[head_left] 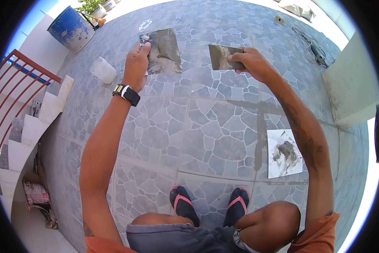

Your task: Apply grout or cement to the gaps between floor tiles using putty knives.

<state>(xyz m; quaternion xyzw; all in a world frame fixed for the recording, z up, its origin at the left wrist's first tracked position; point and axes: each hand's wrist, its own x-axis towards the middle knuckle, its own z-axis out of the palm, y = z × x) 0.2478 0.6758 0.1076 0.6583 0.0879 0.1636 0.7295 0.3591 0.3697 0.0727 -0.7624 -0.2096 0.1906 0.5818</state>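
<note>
My left hand (135, 63), a watch on its wrist, grips the left edge of a flat square plate (171, 63) with wet grey paste spread over it. To its right, my right hand (253, 64) pinches a smaller flat rectangular scraper (217, 57), smeared with the same grey. The two tools are held apart above the stone-patterned tile floor (155, 122). Damp dark-grey bands (261, 139) run along some tile joints under my right forearm. Beside that forearm lies a white square sheet (274, 168) with a grey paste smear in its middle.
A paint-stained blue drum (71, 27) stands far left, with a white cylinder (103, 71) lying nearer. Left are curved stairs (33, 128) with a red railing (33, 63). Far right, a corded tool (318, 55) lies near a pale pillar (352, 84). My sandalled feet are below.
</note>
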